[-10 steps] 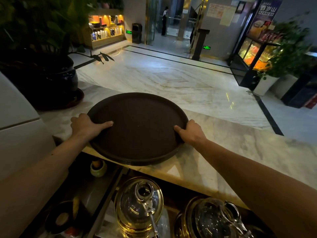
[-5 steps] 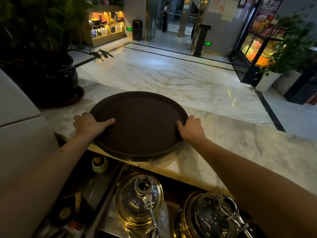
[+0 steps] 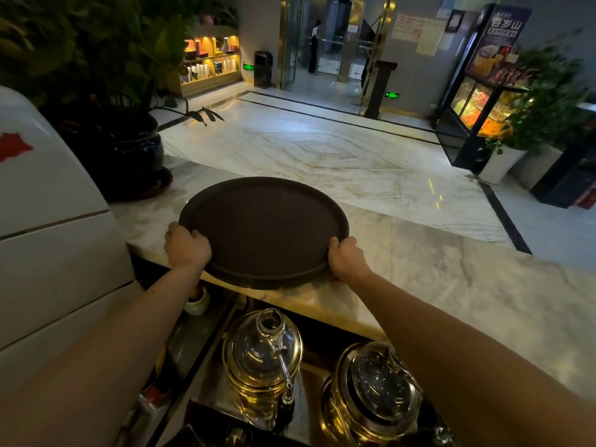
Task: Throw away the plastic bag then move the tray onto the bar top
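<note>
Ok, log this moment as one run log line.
stage: tray placement | tray: on bar top, near edge overhangs | left hand: gripping rim | right hand: gripping rim | plastic bag: not in view

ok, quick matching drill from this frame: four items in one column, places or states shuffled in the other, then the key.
Items
1. round brown tray
2. left hand
3. dark glazed plant pot
4. glass teapot with gold trim

Places or states
A. on the lower shelf beneath the bar top
B. at the far left end of the bar top
C. lying on the marble, near edge overhanging slightly
D. gripping the tray's left rim

Pairs: 1-C, 2-D, 3-B, 4-A
</note>
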